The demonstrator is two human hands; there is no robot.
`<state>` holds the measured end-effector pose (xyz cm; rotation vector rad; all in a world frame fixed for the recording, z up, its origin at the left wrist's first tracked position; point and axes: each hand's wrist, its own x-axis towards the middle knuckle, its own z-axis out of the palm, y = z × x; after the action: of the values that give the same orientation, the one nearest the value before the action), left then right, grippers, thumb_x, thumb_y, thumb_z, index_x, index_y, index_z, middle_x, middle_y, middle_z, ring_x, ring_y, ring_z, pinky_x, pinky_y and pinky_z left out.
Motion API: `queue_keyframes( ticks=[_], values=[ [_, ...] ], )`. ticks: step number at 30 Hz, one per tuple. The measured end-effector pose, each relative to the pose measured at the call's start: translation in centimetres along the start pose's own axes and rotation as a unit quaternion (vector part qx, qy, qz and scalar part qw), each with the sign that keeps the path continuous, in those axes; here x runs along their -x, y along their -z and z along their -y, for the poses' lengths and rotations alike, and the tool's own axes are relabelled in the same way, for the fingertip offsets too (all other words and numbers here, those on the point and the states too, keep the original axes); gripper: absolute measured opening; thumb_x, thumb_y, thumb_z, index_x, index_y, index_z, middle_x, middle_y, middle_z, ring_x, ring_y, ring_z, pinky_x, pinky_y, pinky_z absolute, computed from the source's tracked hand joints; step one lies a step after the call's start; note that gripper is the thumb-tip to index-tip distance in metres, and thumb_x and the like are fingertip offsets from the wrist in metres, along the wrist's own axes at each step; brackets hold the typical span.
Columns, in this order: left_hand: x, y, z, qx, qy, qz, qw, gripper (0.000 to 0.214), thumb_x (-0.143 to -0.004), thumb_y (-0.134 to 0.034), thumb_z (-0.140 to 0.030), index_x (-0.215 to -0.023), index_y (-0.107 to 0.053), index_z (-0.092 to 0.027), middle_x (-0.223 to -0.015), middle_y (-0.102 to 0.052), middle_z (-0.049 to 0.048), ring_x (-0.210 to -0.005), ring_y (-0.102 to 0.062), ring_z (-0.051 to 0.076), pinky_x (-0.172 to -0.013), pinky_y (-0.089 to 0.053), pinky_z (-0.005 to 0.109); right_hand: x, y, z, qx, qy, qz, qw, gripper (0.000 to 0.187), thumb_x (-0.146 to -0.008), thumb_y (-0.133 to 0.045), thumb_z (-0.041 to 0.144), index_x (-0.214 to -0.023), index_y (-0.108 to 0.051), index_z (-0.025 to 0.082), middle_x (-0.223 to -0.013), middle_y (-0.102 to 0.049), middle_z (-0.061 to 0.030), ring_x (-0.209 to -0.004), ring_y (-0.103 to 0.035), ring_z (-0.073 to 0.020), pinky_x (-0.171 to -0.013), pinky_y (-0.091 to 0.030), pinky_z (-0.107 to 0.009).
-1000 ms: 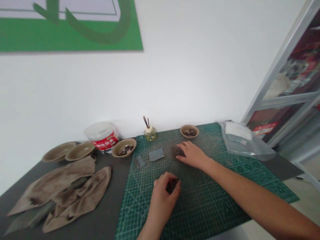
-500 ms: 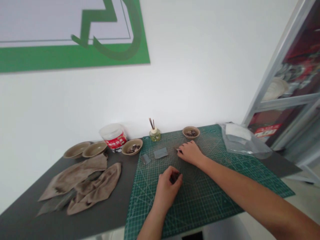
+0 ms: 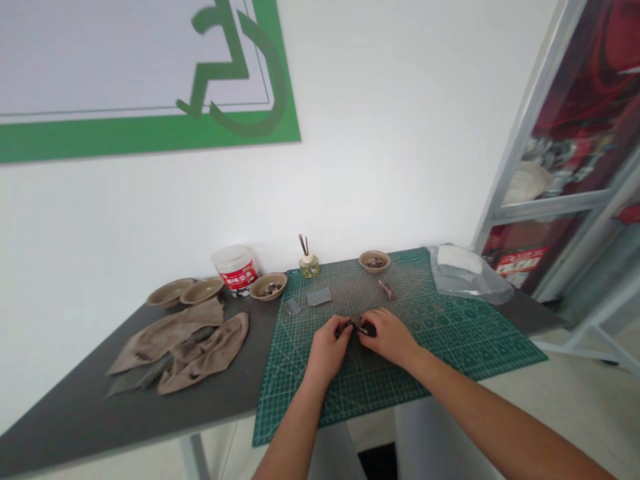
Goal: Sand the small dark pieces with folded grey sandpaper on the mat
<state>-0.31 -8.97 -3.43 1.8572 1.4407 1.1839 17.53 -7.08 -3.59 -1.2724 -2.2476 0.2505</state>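
Note:
My left hand point(image 3: 327, 350) and my right hand point(image 3: 387, 337) meet near the middle of a green cutting mat point(image 3: 450, 353). Their fingertips pinch a small dark piece point(image 3: 356, 327), too small to identify, and it is partly hidden by my fingers. Another dark, slim piece point(image 3: 386, 289) lies on the mat just beyond my right hand. Further left are a grey flat plate point(image 3: 319, 297) and a smaller translucent grey piece point(image 3: 293, 307).
Small beige bowls holding dark pieces point(image 3: 374, 261) point(image 3: 268, 287) stand at the back, near a reed diffuser point(image 3: 309, 265). A plastic bag point(image 3: 465, 275) lies at the mat's far right. Brown cloths point(image 3: 175, 350), a lidded tub point(image 3: 235, 270) and bowls point(image 3: 202, 290) occupy the grey table's left.
My right hand has moved left and toward me, joining my left at the dark piece. A slim dark piece now shows on the mat. The view has tilted up, so the table looks smaller.

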Motion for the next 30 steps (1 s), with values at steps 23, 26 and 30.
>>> queue_keyframes(
  ticks=[23, 26, 30],
  values=[
    [-0.8, 0.8, 0.4, 0.122, 0.077, -0.021, 0.989, 0.029, -0.072, -0.069, -0.042, -0.076, -0.056, -0.016, -0.065, -0.056, -0.0029, -0.06, -0.051, 0.011, -0.057, -0.038, 0.022, -3.0, 1.8, -2.0, -0.661, -0.138, 0.026, 0.737, 0.033, -0.069, -0.067, 0.03, -0.095, -0.049, 0.023, -0.085, -0.064, 0.0001, -0.067, -0.065, -0.0182, -0.063, -0.054, -0.033],
    [-2.5, 1.3, 0.3, 0.145, 0.056, -0.007, 0.988, 0.027, -0.073, -0.07, -0.039, -0.08, -0.056, -0.016, -0.066, -0.055, -0.0037, -0.059, -0.05, 0.01, -0.057, -0.038, 0.021, -4.9, 2.4, -2.2, -0.696, -0.12, 0.031, 0.707, 0.042, -0.067, -0.07, 0.028, -0.104, -0.052, 0.023, -0.081, -0.061, 0.0015, -0.067, -0.065, -0.0185, -0.065, -0.055, -0.035],
    [-6.4, 1.6, 0.1, 0.16, 0.033, 0.003, 0.987, 0.031, -0.069, -0.074, -0.032, -0.091, -0.059, -0.016, -0.077, -0.062, 0.0, -0.07, -0.057, 0.013, -0.066, -0.044, 0.024, -7.7, 2.6, -2.8, -0.686, -0.09, 0.037, 0.721, 0.047, -0.068, -0.072, 0.029, -0.111, -0.055, 0.022, -0.084, -0.06, -0.0001, -0.068, -0.064, -0.0184, -0.064, -0.055, -0.035]
  ],
)
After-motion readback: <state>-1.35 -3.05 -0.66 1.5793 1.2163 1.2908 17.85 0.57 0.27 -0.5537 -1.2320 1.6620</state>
